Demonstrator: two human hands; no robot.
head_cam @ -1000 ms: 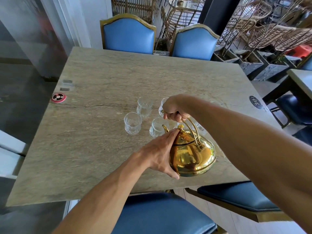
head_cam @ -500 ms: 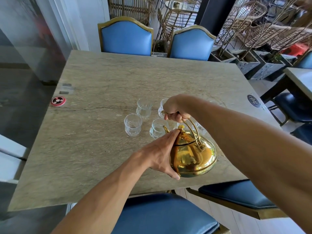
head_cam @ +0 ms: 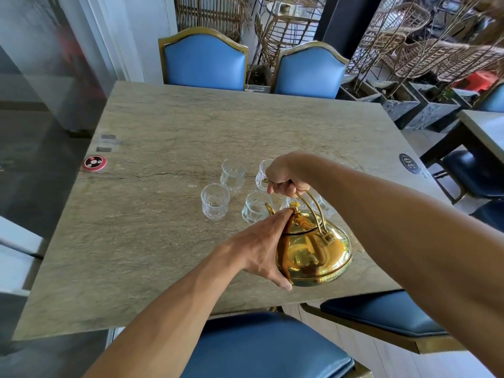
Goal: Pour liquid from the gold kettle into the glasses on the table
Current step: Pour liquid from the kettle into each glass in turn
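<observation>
Head view, the only one. Writing first: dark round badge (head_cam: 409, 163) at right edge of stone table (head_cam: 163, 241), digits on it turned away, seemingly "30" but not read with certainty. Red round disc (head_cam: 94, 162) with small pale buttons at left edge of table, lettering too small to tell; two grey patches just above it.

Gold kettle (head_cam: 313, 252) right of frame centre, tilted, spout toward the glasses. Right hand (head_cam: 286, 175) closed tight around top of the arched handle (head_cam: 313, 205); left hand (head_cam: 261, 246) spread flat against the kettle's near side — fingers long and together, index fingertip touching the lid knob (head_cam: 294, 205), thumb (head_cam: 278, 281) under the base rim. Cannot tell whether the base touches the table.

Spout tip just over rim of nearest glass (head_cam: 255, 207), centre frame. Another glass (head_cam: 215, 201) left of it, standing apart; a third (head_cam: 233, 174) behind, toward upper centre; a fourth (head_cam: 262, 174) partly hidden by right hand. More glass visible behind handle and right forearm — count unclear.

Two blue chairs with gold frames at far side of table, top centre (head_cam: 204, 61) and beside it (head_cam: 309, 70). Blue seats at bottom edge (head_cam: 259, 347) and lower right (head_cam: 381, 313). Rattan chairs (head_cam: 436, 50) and grey planters (head_cam: 425, 105) in upper right; second table's corner (head_cam: 485, 126) at right edge.
</observation>
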